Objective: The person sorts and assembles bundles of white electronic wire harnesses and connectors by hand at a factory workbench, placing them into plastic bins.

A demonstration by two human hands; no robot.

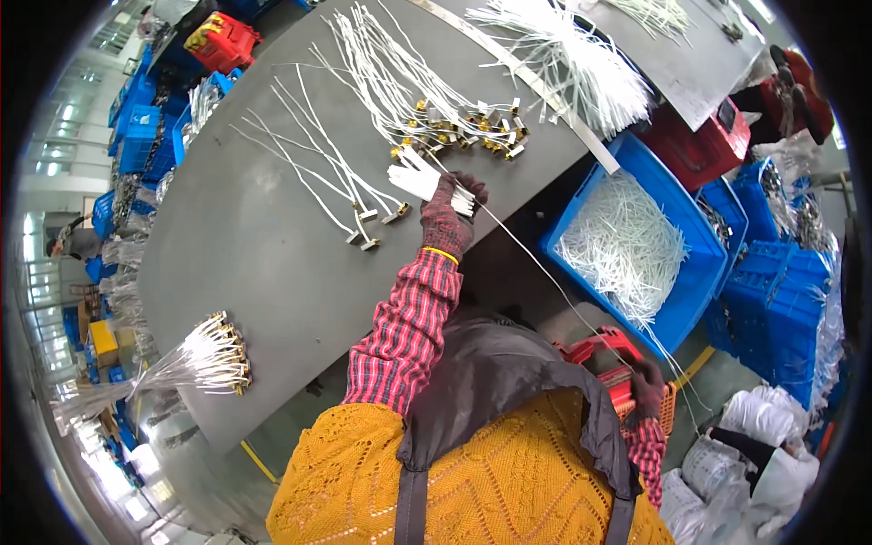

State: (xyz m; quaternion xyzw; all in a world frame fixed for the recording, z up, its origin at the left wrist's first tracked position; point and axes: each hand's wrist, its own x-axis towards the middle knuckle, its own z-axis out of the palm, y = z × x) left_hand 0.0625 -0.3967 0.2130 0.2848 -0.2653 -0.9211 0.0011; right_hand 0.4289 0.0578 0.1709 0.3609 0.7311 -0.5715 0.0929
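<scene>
My left hand [450, 222], in a dark reddish glove, is closed around a bunch of short white tubes [414, 176] above the table's near edge. A thin white cable [534, 259] passes by this hand and runs down to the right. At its lower stretch is my gloved right hand [648, 389], low at my side, its fingers curled at the cable; the fingertips are partly hidden. Beyond my left hand lies a heap of white cables with small gold-and-black connectors [472, 129]. Several separate cables with connectors [366, 215] lie left of it.
A bundled cable bunch [213, 354] rests at the grey table's [272, 263] left end. A metal strip [527, 77] borders loose white strands [581, 68]. To the right stands a blue bin [704, 291] of white pieces. A red crate [604, 350] is near my right hand.
</scene>
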